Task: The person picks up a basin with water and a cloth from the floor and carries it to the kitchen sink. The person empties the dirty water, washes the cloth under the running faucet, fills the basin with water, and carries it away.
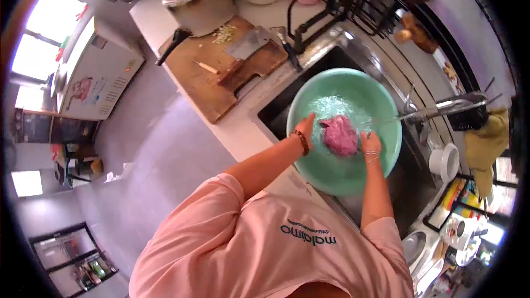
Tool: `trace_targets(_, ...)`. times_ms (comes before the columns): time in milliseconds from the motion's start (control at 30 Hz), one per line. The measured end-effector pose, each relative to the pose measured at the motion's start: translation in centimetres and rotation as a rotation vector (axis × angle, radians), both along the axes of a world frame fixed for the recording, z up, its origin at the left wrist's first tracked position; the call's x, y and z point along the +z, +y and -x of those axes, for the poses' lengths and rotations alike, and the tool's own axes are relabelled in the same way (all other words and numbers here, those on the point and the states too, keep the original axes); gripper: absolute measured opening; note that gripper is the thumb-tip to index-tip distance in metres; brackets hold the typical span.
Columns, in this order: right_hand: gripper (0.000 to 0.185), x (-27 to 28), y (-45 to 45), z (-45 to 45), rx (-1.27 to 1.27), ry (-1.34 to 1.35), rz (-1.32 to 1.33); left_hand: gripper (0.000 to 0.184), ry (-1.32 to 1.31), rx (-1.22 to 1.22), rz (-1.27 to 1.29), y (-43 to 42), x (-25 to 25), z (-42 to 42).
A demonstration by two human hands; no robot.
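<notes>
A pink, wrinkled lump that looks like raw meat (339,136) lies in water inside a green basin (345,179). To its left is my left hand (305,128), wearing a beaded bracelet, fingers stretched out at the water and apart from the lump. My right hand (371,143), with thin bangles at the wrist, is close beside the lump's right edge, its fingers apart and seemingly gripping nothing. A stream runs from the faucet (441,107) into the basin, and the water's surface ripples.
The basin sits in a metal sink (406,204). On the left counter, a wooden cutting board (190,80) bears a cleaver (248,43), a small wooden-handled tool (207,67) and chopped pale bits (223,34). A lidded pot (201,8) stands behind. A black rack (367,3) is at the back.
</notes>
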State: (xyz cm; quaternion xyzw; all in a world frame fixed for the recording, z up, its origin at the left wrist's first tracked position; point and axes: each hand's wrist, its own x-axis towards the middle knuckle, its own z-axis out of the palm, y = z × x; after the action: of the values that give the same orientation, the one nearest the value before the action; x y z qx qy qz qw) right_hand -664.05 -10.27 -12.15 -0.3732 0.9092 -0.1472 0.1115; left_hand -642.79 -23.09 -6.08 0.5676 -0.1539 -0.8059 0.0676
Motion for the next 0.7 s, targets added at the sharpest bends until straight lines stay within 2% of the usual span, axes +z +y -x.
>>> trace_targets(67, 0.034, 0.0, -3.2, -3.2, 0.072, -0.238, 0.009, 0.06, -0.016, 0.044, -0.057, 1.6, 0.8, 0.6)
trace_targets(133, 0.032, -1.3, -5.1, -7.1, 0.278, -0.295, 0.249, 0.058, -0.024, 0.062, -0.126, 1.5, 1.2, 0.8)
trace_targets(200, 0.027, 2.8, -6.8, -10.9, 0.184, -0.708, 0.239, 0.055, 0.145, 0.1, -0.211, 1.3, 0.7, 0.4)
trace_targets(233, 0.024, 4.6, -6.7, -12.6, 0.253, -0.762, 0.416, 0.055, 0.144, 0.075, -0.227, 1.0, -0.4, 0.3)
trace_targets(267, 0.022, 6.5, -6.1, -14.1, 0.313, -0.807, 0.592, 0.039, 0.303, 0.13, -0.127, 0.5, -2.0, 0.3)
trace_targets(300, 0.018, 9.4, -5.5, -15.3, 0.332, -0.793, 0.639, 0.039, 0.458, 0.185, -0.039, 0.5, -3.0, 0.0)
trace_targets(333, 0.015, 11.7, -5.1, -16.0, 0.352, -0.775, 0.686, 0.03, 0.57, 0.141, -0.138, 0.8, 1.8, -0.9)
trace_targets(400, 0.017, 12.9, -5.1, -16.9, 0.315, -0.695, 0.65, 0.028, 1.332, 0.195, -0.354, 1.6, -3.5, -0.7)
trace_targets(433, 0.019, 13.1, -5.4, -16.5, 0.329, -0.628, 0.63, 0.028, 1.334, 0.179, -0.378, 2.2, -2.5, 0.2)
trace_targets(533, 0.022, 8.8, -6.2, -11.5, 0.181, -0.467, 0.553, 0.037, 0.393, 0.212, -0.033, 3.3, 1.4, 2.7)
trace_targets(600, 0.022, 4.8, -5.6, -7.2, 0.229, -0.125, 0.412, 0.042, 0.398, 0.102, 0.084, 3.8, 1.7, 3.1)
trace_targets(633, 0.023, 3.8, -5.1, -5.4, 0.132, -0.146, 0.26, 0.042, 0.396, 0.095, 0.075, 3.4, 1.0, 3.3)
trace_targets(667, 0.025, 2.9, -4.3, -3.8, 0.038, -0.165, 0.107, 0.044, 0.501, 0.108, 0.002, 2.5, -0.3, 3.5)
trace_targets(700, 0.027, 0.8, -2.7, -1.9, 0.058, -0.062, 0.137, 0.047, 0.606, 0.125, -0.071, 2.0, -1.0, 3.5)
